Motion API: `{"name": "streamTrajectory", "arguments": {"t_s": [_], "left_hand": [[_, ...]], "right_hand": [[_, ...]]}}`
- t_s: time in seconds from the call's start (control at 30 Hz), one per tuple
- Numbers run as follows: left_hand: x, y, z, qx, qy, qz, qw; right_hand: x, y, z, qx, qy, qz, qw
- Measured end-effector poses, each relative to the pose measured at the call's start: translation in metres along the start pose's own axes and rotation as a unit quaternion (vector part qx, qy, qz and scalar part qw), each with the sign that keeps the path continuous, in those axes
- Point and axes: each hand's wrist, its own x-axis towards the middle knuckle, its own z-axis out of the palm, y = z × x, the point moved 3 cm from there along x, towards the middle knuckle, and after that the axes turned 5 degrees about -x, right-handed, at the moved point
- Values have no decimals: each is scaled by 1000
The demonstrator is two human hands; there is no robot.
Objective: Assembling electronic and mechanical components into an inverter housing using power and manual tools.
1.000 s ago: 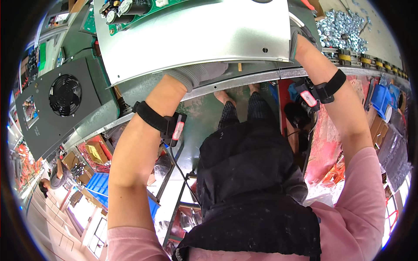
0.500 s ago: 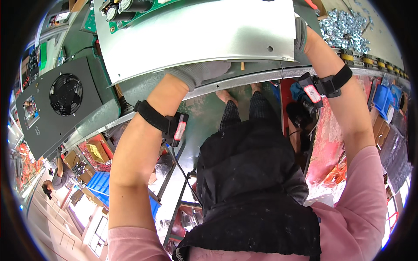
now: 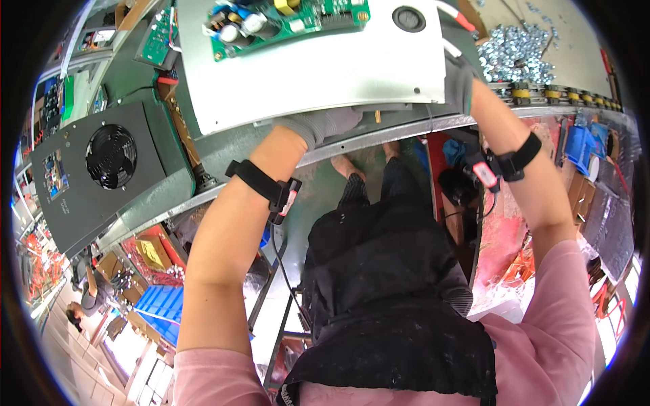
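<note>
A bare silver metal panel [image 3: 325, 81] with a green circuit board [image 3: 291, 30] on it lies across the top middle. Capacitors and coils stand on the board, and a round black grommet [image 3: 409, 19] sits to its right. My left hand [image 3: 328, 125], in a grey glove, is under the panel's near edge, which hides most of its fingers. At the right edge my right hand [image 3: 462, 84], gloved too, grips the panel's side, its fingertips mostly out of sight. White cables [image 3: 452, 49], one with a red end, come out beside it.
Left stands a dark grey panel with a black fan [image 3: 112, 157]. Another green board [image 3: 157, 39] lies behind it. A heap of small shiny metal parts [image 3: 518, 54] is at the far right, beyond a roller track [image 3: 552, 93]. The metal bench edge [image 3: 379, 132] runs before me. Another person [image 3: 88, 301] is far left.
The metal panel looks smaller and farther from the camera, showing more of the circuit board and the grommet. Both hands have moved with it, the left one to the right.
</note>
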Motion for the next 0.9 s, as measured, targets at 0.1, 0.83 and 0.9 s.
{"name": "streamTrajectory", "arguments": {"t_s": [0.1, 0.83, 0.9], "left_hand": [[5, -18, 13, -57, 11, 54, 997], [91, -73, -312, 162, 589, 74, 788], [92, -88, -322, 173, 593, 51, 785]], "right_hand": [[-15, -52, -30, 23, 102, 93, 990], [312, -127, -382, -69, 240, -100, 963], [388, -113, -392, 42, 211, 52, 975]]}}
